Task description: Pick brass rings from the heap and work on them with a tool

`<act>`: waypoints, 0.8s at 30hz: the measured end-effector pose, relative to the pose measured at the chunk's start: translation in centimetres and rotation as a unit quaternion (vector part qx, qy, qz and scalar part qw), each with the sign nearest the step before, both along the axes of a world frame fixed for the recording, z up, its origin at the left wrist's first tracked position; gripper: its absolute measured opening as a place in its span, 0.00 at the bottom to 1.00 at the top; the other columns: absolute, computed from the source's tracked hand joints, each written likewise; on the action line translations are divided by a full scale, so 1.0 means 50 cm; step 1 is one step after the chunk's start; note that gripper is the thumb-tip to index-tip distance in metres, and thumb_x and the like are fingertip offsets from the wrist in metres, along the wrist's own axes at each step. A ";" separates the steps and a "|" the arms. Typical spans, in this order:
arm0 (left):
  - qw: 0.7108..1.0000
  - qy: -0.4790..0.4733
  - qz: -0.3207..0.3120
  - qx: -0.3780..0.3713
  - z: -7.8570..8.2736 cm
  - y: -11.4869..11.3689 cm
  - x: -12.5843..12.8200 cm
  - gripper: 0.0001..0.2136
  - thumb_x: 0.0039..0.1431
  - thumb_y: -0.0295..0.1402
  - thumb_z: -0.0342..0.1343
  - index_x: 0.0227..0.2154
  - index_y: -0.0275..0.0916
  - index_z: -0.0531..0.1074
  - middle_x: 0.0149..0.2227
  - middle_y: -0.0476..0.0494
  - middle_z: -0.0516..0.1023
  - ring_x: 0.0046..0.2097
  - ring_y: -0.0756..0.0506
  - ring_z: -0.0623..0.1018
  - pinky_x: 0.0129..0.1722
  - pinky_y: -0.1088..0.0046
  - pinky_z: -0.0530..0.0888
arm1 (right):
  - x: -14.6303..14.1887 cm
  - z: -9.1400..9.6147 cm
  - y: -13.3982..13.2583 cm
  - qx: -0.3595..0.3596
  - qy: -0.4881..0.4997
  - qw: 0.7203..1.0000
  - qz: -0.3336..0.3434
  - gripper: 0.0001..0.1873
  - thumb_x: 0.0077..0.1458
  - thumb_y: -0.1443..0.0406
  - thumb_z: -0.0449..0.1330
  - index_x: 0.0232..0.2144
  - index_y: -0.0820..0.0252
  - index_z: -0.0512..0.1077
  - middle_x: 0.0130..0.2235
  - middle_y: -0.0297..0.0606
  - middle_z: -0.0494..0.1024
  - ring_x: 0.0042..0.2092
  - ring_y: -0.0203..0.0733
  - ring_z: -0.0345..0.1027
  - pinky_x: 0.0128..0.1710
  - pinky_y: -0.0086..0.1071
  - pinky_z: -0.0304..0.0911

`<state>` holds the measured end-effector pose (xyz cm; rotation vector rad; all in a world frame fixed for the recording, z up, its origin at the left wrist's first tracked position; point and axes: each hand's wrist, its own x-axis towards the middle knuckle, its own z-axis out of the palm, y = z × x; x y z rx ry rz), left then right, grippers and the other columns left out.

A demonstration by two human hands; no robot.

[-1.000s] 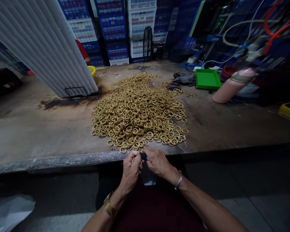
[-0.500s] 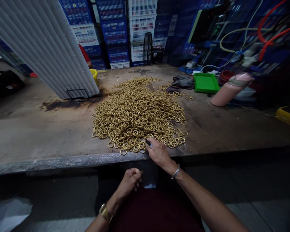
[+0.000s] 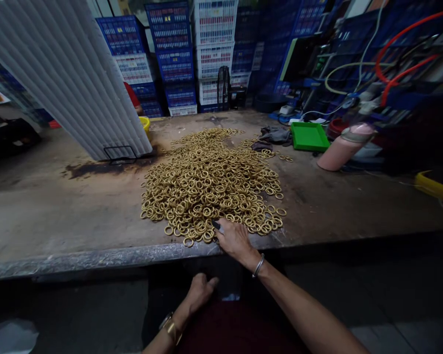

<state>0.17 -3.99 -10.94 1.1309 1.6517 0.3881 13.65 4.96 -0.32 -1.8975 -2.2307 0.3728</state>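
Right hand [image 3: 237,241] extended, at rings [image 3: 206,182]; left [image 3: 200,291] curled

metal rings [image 3: 206,182] – brass-toned, dull sheen, worn matt tabletop [image 3: 77,211], smooth plastic tray [image 3: 310,136]

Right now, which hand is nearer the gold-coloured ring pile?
Right: right hand at the near edge of the gold-coloured ring pile; left hand short of the table edge.

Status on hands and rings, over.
Right hand at near edge of gold rings. Left hand off the table, contents unclear. Rings heaped loose; no obstruction seen.
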 end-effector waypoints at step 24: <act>0.935 -0.245 0.138 0.216 0.214 0.070 0.053 0.12 0.54 0.41 0.50 0.26 0.37 0.65 0.19 0.55 0.64 0.18 0.56 0.61 0.17 0.83 0.59 | 0.029 -0.011 -0.031 -0.063 0.450 0.890 -0.035 0.07 0.47 0.62 0.54 0.24 0.59 0.66 0.20 0.28 0.64 0.23 0.31 0.55 0.24 0.25 0.53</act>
